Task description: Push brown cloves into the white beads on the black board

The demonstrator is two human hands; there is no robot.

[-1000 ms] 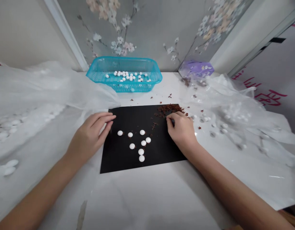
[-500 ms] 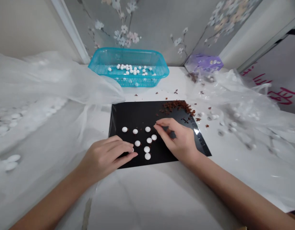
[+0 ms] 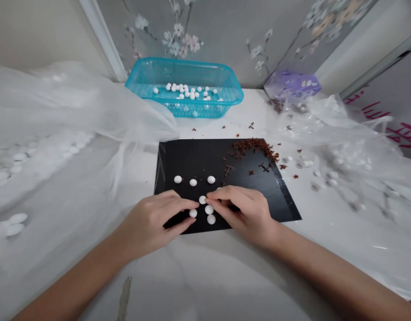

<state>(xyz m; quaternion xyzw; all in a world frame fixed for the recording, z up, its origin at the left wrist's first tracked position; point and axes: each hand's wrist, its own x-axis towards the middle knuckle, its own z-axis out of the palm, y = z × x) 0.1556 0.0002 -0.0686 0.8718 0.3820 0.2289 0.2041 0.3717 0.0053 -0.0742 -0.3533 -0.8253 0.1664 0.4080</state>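
My left hand (image 3: 158, 216) is over the near left of a black mat (image 3: 192, 156), with a small white ball (image 3: 193, 213) between its thumb and forefinger tips. My right hand (image 3: 244, 211) is pinched closed, its fingertips touching another white ball (image 3: 202, 199); whatever lies in the pinch is too small to make out. Two more balls (image 3: 210, 214) rest just below those fingertips. Farther up the mat sit a few loose white balls (image 3: 193, 183). A heap of small reddish-brown star-shaped pieces (image 3: 255, 147) covers the mat's far right corner.
Behind the mat stands a blue plastic basket (image 3: 232, 100) holding several white balls. A clear plastic bag (image 3: 68, 178) with many white balls spreads at left. More clear plastic (image 3: 349, 133) and loose balls lie at right, near a purple packet (image 3: 294, 84). Brown bits dot the white table.
My right hand has moved left and nearer, from beside the brown pieces to the white balls by my left hand. The left thumb and forefinger now show more of their ball. The view has shifted slightly.
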